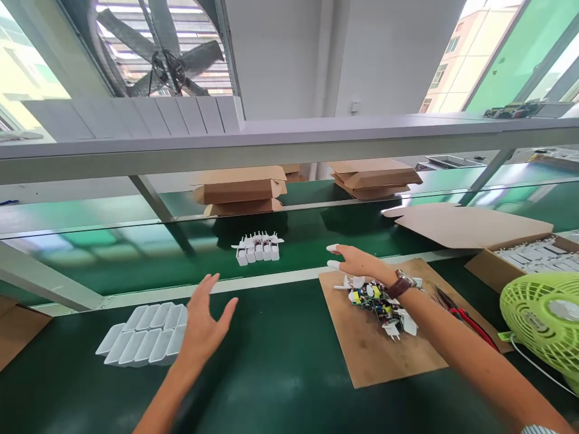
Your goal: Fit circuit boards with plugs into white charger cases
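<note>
My left hand hovers open over the dark green bench, fingers spread, just right of a cluster of white plastic shells. My right hand reaches forward, open and empty, with white covers on two fingertips and a watch on the wrist. It hangs above the far edge of a brown cardboard sheet. Under the wrist lies a pile of small circuit boards and white plug parts. A row of white charger units stands on the green conveyor belt beyond both hands.
A green desk fan stands at the right, with red-handled pliers beside the cardboard sheet. An open carton of white parts sits at the far right. Flat cardboard boxes lie behind the belt, under a grey shelf beam.
</note>
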Tool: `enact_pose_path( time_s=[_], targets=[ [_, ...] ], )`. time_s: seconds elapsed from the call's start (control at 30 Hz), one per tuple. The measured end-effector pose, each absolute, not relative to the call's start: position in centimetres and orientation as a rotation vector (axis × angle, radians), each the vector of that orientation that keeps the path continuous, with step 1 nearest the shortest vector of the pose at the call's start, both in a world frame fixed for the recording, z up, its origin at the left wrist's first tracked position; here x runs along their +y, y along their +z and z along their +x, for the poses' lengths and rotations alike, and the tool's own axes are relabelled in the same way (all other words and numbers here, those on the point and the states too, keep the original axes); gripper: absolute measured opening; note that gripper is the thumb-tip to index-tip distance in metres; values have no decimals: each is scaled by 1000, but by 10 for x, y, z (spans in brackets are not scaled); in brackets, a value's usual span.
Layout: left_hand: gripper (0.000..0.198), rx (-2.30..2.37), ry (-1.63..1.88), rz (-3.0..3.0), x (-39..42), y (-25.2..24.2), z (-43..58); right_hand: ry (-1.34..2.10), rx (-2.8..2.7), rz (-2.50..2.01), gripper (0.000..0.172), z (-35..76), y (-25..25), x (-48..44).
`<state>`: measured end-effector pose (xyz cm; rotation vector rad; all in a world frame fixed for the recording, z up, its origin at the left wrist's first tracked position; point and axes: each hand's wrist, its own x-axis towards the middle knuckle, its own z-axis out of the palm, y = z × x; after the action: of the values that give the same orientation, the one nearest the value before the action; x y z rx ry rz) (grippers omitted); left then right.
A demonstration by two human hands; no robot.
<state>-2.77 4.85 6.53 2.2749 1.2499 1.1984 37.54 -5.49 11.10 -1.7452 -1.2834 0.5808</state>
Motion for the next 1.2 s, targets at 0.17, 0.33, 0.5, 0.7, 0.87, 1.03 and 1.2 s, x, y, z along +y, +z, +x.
enact_pose_path(
  time_s=[0.17, 0.33, 0.5, 0.7, 0.87, 1.03, 1.2],
  targets=[
    [32, 1408, 1300, 2619, 35, 83, -107, 420, -2062, -2229, 19, 370, 112, -117],
    [35, 1589, 825, 2948, 23, 66, -150, 95, -2299, -2291, 30, 349, 102, -120],
    [34, 1448, 767, 3021, 23, 54, -150, 195, -2145, -2434, 27, 357, 107, -107],
    [32, 964, 812, 2838, 22, 45, -107, 182, -1874, -2486, 23, 375, 116, -118],
    [30, 770, 647, 2687, 24, 37, -48, 2, -1638, -2379, 27, 370, 127, -130],
    [25, 617, 721, 2543, 21, 22, 3, 92, -1536, -2129, 29, 340, 133, -131],
    [20, 639, 898, 2438, 10, 8, 12, 415, -1735, -2081, 22, 305, 116, -121]
  ],
)
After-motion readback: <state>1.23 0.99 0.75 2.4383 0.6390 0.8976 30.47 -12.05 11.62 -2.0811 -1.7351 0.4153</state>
